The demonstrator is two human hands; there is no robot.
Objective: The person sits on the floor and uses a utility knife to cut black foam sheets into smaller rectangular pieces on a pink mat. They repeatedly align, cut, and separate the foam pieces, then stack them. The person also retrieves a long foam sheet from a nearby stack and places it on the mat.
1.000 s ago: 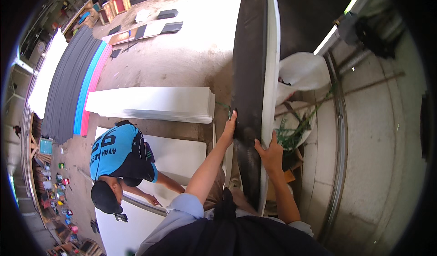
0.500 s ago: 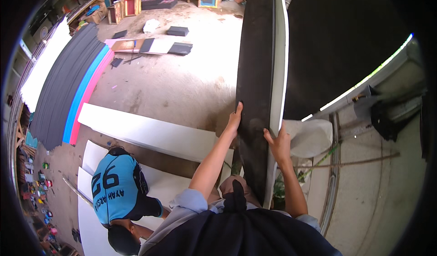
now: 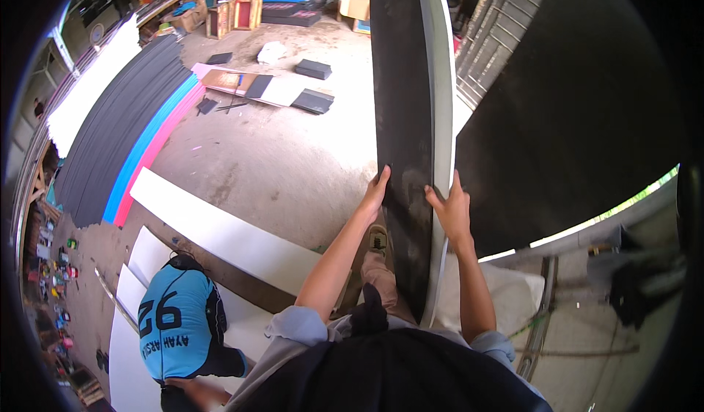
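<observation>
A long, narrow black foam sheet (image 3: 403,82) stands in front of me, its lower end against my body and its top past the upper edge of the view. Along its right side runs a pale, whitish layer (image 3: 442,82) that looks like a second sheet behind it. My left hand (image 3: 377,190) is closed on the black sheet's left edge, fingers hidden behind. My right hand (image 3: 452,212) grips the right edge, thumb on the black face and fingers round the pale side. One shoe (image 3: 378,240) shows between my left arm and the sheet.
At lower left a co-worker in a blue shirt (image 3: 176,317) bends over white sheets. A long white board (image 3: 227,236) lies beside them. Stacked black, blue and pink sheets (image 3: 125,126) stand far left. A large dark panel (image 3: 572,133) rises at right, beside a metal gate (image 3: 506,31).
My view has swung right, and my shoe has come into sight. The sheets in my hands have moved along with me, grip unchanged. More of the metal gate shows past the dark panel.
</observation>
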